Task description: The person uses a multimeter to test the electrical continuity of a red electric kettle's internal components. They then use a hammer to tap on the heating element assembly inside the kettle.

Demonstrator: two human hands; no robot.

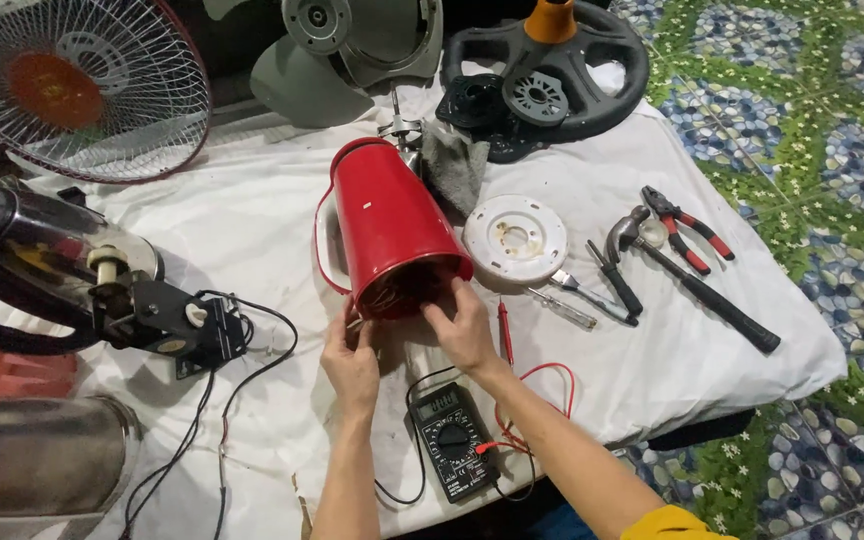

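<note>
I count one red kettle (392, 235), one multimeter (454, 440), one hammer (697, 285), one pair of pliers (689, 228), one round white disc (515, 238) and one wire fan guard (77, 85) on the white cloth (252, 220) that covers the bench.

The red kettle lies on its side in the middle of the cloth, its open underside turned toward me and its narrower top pointing away. It is smooth, glossy metal, shaped like a tapering cone, with a red handle (324, 250) curving along its left flank.

Both of my hands are at that open underside. My left hand (352, 360) sits just below the rim on the left, fingers curled and pinching what looks like a thin wire end there; I cannot tell exactly what is pinched. My right hand (462, 325) presses against the lower right of the rim, fingers spread and bent over its edge.

The multimeter is black and rectangular with a round dial, lying just below my hands, between my forearms, its red lead (542, 375) looping off to the right. A red probe (504, 335) lies right beside my right hand. To the right, well apart, are the black-handled hammer and red-handled pliers. At the left stands a dark motor assembly (167, 320) with black wires trailing.
</note>
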